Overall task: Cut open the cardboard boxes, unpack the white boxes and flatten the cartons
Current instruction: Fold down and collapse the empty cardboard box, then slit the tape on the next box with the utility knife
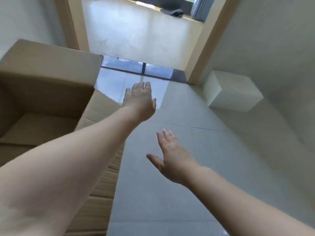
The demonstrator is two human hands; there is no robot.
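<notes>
Your left hand (139, 101) and right hand (172, 159) reach out empty, fingers spread; the open brown cardboard box (44, 92) sits left, the white cube-shaped box (233, 92) well right.

This looks like a bare room in a home or flat, barely furnished; the floor (170, 193) is laid in large pale grey glossy tiles that mirror the daylight; plain white walls (272, 40) rise on both sides; a doorway with a light wooden frame (211, 43) leads into a second, brighter room; there a grey curtain (201, 7) hangs beside a low dark sill; an open cardboard carton (42, 92) and a white box (235, 92) sit directly on the tiles.
</notes>
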